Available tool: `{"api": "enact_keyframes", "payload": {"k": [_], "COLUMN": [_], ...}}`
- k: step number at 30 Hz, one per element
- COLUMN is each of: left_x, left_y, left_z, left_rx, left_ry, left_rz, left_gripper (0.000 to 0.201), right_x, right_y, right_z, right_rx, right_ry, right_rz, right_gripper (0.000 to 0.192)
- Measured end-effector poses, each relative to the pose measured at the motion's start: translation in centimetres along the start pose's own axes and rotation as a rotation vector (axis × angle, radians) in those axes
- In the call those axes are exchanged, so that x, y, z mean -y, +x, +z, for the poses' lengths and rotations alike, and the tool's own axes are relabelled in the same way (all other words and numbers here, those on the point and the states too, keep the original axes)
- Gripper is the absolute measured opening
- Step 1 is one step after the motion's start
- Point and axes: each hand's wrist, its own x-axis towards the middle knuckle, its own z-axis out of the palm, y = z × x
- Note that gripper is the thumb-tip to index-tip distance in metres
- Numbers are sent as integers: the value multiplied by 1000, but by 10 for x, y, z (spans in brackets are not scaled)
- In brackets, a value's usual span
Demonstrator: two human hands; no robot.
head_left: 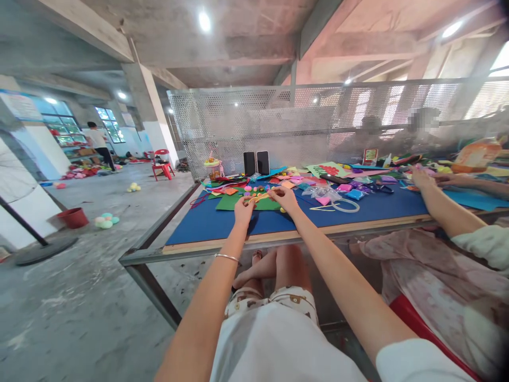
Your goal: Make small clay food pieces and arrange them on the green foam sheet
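Between my two hands a thin yellow-orange strip (261,197) is stretched, apparently soft, its material too small to make out. My left hand (244,208) pinches its left end, and my right hand (284,198) has its fingers closed on the right end. Both hands are just above a green sheet (229,201) lying on the blue table top (207,225). Several small coloured balls (258,189) sit on the sheet right behind the strip. A small yellow piece (282,210) lies below my right hand.
Two phones (263,163) stand upright behind the sheet. Clear plastic bags (321,192), a ring of clear tubing (345,206) and coloured packets (355,194) lie to the right. A co-worker's hand (422,178) works farther right. A perforated metal screen (254,124) bounds the table's back.
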Motion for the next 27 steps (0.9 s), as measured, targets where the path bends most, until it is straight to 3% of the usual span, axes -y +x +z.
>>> {"api": "enact_keyframes", "payload": {"k": [6,27], "left_x": [-1,-9], "left_y": [-3,-9], "left_z": [1,2], "left_rx": [13,50], "left_ry": [59,82], "left_rz": [3,72], "left_gripper": [30,27], "right_x": [6,13], "right_y": [-5,-10], "right_z": [3,3], "right_rx": [55,145], "right_ry": [59,53], "right_rz": [-16,-14], "right_gripper": [53,43]}}
